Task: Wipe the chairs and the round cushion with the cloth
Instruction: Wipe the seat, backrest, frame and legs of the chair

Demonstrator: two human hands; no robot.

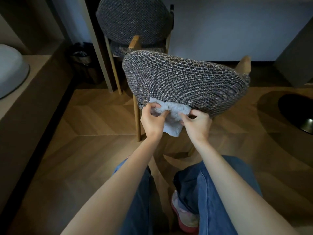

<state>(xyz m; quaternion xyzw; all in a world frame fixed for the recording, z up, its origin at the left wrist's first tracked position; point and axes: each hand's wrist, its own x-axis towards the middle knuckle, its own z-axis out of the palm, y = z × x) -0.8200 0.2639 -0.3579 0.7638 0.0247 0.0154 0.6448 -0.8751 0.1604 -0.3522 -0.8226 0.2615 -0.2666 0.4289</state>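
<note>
Basin (11, 70) cropped left; cloth (171, 123) partly hidden.

Left forearm (118, 175) and right forearm (227, 175): bare, stretched forward from the lower edge and converging toward centre. Wrists roughly straight.

Left hand (152, 122): back facing up, fingers curled, gripping a bunched fold of the cloth (172, 124) between thumb and fingers.

Right hand (198, 124): back up, fingers curled, pinching the cloth's right side. Thumb mostly hidden, probably under the fabric.

Hands level and close together, not touching each other.
</note>
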